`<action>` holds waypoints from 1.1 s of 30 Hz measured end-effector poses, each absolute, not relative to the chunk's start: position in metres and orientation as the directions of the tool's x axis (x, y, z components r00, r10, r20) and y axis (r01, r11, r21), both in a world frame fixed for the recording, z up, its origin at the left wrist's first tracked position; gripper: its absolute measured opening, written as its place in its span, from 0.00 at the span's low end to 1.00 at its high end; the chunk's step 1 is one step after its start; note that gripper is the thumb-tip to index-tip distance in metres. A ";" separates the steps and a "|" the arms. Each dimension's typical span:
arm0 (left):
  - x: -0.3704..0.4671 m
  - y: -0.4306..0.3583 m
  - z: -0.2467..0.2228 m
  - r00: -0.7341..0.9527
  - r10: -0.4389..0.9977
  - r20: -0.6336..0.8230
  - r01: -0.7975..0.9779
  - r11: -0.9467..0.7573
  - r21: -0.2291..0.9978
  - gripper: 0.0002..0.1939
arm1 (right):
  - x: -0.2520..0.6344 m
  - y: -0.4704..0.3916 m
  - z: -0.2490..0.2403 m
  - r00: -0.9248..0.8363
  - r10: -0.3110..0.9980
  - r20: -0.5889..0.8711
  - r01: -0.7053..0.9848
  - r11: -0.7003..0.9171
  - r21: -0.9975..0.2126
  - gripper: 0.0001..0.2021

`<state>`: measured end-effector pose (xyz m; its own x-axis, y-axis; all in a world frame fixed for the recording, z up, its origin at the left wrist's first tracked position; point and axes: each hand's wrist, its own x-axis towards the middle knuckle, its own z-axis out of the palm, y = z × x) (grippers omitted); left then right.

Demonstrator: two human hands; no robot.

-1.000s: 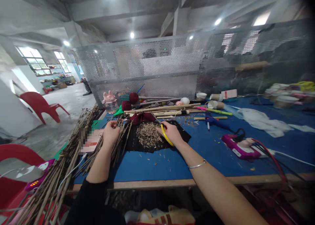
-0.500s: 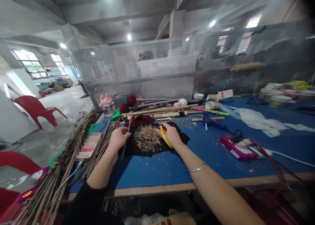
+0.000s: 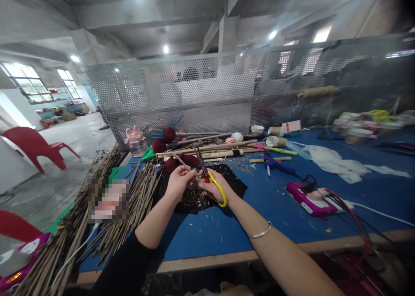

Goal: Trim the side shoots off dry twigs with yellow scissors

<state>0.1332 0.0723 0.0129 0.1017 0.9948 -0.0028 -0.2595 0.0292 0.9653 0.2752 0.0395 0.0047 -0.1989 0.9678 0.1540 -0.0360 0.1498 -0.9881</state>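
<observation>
Yellow-handled scissors (image 3: 218, 190) are in my right hand (image 3: 215, 186), blades pointing up and away. My left hand (image 3: 180, 181) is closed on a thin stick (image 3: 184, 161), close beside my right hand. Both hands are above a black cloth (image 3: 236, 181) on the blue table. Small cut pieces (image 3: 191, 198) lie on the cloth, partly hidden by my hands. Dark red fabric (image 3: 171, 163) sits just behind. Left of the cloth lies a pile of thin sticks (image 3: 142, 192).
Long twigs (image 3: 69, 214) and a blurred-out phone (image 3: 110, 201) lie left. Behind are wooden sticks (image 3: 207, 148) and dark red balls (image 3: 168, 135). A blue glue gun (image 3: 275, 164), purple power strip (image 3: 308, 201) with cables and white plastic (image 3: 333, 160) are right.
My left hand has moved right with the stick, in beside my right hand. The scissors now point more upward between the hands. The view has shifted slightly.
</observation>
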 end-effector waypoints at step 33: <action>0.117 0.067 0.000 0.132 0.989 0.068 -0.275 -0.029 0.961 0.17 | 0.277 0.039 0.006 -0.202 0.971 0.129 0.007 0.133 -0.991 0.15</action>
<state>0.1168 0.0674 -0.0001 0.1316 0.9890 0.0676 -0.2747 -0.0292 0.9611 0.2766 0.0391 0.0057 -0.2025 0.9708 0.1289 0.0074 0.1331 -0.9911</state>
